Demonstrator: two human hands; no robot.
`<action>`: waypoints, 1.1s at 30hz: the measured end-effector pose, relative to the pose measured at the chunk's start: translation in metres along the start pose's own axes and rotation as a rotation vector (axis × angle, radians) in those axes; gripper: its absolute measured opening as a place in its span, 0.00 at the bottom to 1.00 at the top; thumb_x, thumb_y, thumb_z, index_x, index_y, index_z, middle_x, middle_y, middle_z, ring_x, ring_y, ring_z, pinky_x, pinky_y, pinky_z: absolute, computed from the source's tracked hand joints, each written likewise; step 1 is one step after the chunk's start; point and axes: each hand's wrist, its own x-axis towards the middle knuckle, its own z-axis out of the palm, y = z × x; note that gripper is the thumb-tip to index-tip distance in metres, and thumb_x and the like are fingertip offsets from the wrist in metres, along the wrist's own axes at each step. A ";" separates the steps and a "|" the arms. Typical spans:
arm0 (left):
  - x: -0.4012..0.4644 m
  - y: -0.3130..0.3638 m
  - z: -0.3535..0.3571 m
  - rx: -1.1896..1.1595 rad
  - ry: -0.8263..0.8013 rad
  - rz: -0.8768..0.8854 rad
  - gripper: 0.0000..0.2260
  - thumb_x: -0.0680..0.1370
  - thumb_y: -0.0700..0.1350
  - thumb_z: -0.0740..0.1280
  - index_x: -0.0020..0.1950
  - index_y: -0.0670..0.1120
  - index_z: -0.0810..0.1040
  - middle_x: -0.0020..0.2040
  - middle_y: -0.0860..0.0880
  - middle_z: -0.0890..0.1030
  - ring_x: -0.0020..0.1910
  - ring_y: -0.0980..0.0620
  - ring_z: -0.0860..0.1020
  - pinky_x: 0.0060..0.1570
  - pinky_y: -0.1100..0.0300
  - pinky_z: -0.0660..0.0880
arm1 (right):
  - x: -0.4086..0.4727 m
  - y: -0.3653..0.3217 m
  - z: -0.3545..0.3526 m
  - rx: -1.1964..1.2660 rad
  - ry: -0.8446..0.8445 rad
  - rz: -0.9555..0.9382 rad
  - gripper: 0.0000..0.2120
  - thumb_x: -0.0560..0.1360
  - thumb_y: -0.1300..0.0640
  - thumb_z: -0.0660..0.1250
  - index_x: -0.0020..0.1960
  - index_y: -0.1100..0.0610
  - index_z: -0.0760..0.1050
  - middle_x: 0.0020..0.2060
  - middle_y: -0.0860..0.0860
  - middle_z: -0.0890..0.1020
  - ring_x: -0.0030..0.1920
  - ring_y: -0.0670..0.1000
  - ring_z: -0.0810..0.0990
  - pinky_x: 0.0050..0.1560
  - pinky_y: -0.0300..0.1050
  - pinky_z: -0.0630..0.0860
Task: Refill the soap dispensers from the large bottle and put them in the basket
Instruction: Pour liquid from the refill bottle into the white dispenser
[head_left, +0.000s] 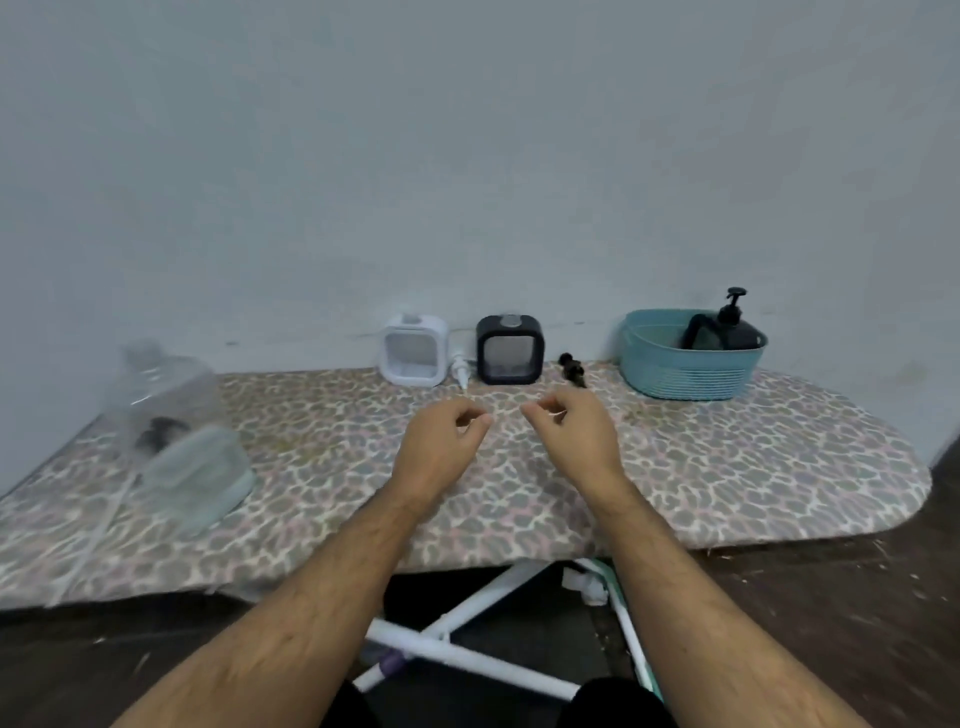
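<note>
Two square dispensers, white (414, 349) and black (509, 349), stand against the wall at the table's (753, 467) far edge. Their pumps, white (460, 370) and black (572, 368), lie beside them, presumably removed for filling. A dark pump bottle (735, 325) already sits in the basket (691, 364) at right, judged done. The large bottle (166, 410) stands well apart at left, blurred. Left hand (441, 447) and right hand (574, 436) hover mid-table, fingers (480, 421) loosely curled, holding nothing, touching nothing.
</note>
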 end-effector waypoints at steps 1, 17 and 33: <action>-0.008 -0.006 -0.008 0.002 0.010 -0.012 0.11 0.78 0.53 0.67 0.55 0.49 0.84 0.51 0.55 0.84 0.51 0.59 0.81 0.56 0.58 0.77 | -0.008 -0.005 0.009 -0.003 -0.032 -0.012 0.15 0.75 0.41 0.69 0.49 0.52 0.83 0.46 0.46 0.84 0.45 0.46 0.81 0.48 0.46 0.78; 0.020 -0.079 -0.070 -0.139 0.183 -0.257 0.16 0.80 0.51 0.67 0.65 0.46 0.78 0.60 0.50 0.82 0.54 0.55 0.78 0.57 0.58 0.75 | 0.009 -0.063 0.086 0.102 -0.167 -0.008 0.20 0.76 0.49 0.71 0.66 0.54 0.75 0.60 0.51 0.80 0.54 0.49 0.80 0.60 0.51 0.78; 0.142 -0.135 -0.033 -0.362 0.148 -0.270 0.19 0.78 0.44 0.68 0.69 0.47 0.73 0.59 0.51 0.80 0.56 0.52 0.79 0.55 0.58 0.76 | 0.141 -0.072 0.158 0.160 -0.197 0.067 0.30 0.75 0.56 0.71 0.73 0.58 0.64 0.61 0.55 0.78 0.57 0.54 0.78 0.57 0.48 0.78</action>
